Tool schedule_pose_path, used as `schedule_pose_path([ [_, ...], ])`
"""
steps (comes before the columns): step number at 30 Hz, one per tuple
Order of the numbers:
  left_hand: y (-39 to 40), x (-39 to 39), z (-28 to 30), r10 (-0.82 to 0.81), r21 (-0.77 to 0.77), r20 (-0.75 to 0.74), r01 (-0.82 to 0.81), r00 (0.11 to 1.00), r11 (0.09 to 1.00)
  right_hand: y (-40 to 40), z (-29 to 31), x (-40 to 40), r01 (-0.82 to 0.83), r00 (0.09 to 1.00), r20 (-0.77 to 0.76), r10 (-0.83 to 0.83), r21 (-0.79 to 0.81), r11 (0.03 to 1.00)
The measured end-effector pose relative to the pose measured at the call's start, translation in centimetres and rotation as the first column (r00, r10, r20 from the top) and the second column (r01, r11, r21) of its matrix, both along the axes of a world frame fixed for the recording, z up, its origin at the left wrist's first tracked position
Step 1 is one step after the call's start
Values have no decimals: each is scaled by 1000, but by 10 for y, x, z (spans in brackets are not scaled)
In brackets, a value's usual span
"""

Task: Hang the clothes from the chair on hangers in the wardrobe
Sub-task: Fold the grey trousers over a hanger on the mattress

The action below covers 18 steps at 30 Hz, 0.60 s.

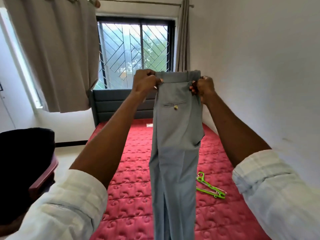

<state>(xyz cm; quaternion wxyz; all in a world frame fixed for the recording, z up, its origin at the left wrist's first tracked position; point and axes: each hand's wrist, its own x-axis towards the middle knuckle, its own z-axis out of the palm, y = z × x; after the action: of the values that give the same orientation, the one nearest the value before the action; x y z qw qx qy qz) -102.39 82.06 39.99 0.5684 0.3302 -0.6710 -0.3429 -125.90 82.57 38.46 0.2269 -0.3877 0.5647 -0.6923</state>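
Light grey-blue trousers (174,144) hang straight down in front of me over the bed, back pocket with a gold button facing me. My left hand (146,82) grips the left end of the waistband and my right hand (204,88) grips the right end, both held up at window height. A bright green hanger (210,188) lies flat on the red mattress (131,196), below and to the right of the trousers. At the left edge a dark garment (22,163) is draped over a reddish-brown chair (44,179).
The bed's grey headboard (110,105) stands under a barred window (135,52) with grey curtains (57,54). A white wall (259,75) runs along the bed's right side. Pale floor (67,158) shows between chair and bed. No wardrobe is in view.
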Motion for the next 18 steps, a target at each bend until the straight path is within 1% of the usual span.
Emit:
schedule_pose_path([
  [3, -3, -35, 23, -74, -23, -107, 72, 992, 997, -13, 55, -31, 7, 995, -95, -15, -81, 997],
  [5, -9, -46, 32, -84, -44, -175, 77, 981, 996, -23, 90, -36, -22, 984, -176, 3, -108, 994],
  [7, -17, -46, 32, -78, -26, -236, 74, 969, 997, -39, 109, -32, -70, 965, -260, 43, -95, 993],
  [9, -24, -38, 23, -61, 32, -277, 73, 959, 997, -59, 111, -17, -135, 930, -348, 118, -25, 991],
  [11, -32, -20, -1, -60, 99, -276, 91, 959, 991, -85, 91, 4, -213, 888, -399, 230, 87, 973],
  [13, -40, 2, -38, -85, 184, -243, 131, 966, 974, -110, 52, 27, -290, 857, -375, 354, 217, 932],
  [14, -45, 19, -64, -75, 252, -222, 131, 972, 959, -126, 24, 43, -320, 828, -369, 422, 306, 897],
  [15, -51, 34, -91, -72, 322, -198, 134, 978, 937, -141, -4, 58, -318, 793, -387, 471, 396, 861],
  [17, -60, 72, -162, -59, 461, -137, 117, 989, 879, -170, -79, 97, -306, 674, -431, 600, 577, 758],
  [18, -61, 89, -197, -56, 524, -108, 105, 993, 845, -180, -118, 114, -294, 621, -439, 649, 637, 712],
])
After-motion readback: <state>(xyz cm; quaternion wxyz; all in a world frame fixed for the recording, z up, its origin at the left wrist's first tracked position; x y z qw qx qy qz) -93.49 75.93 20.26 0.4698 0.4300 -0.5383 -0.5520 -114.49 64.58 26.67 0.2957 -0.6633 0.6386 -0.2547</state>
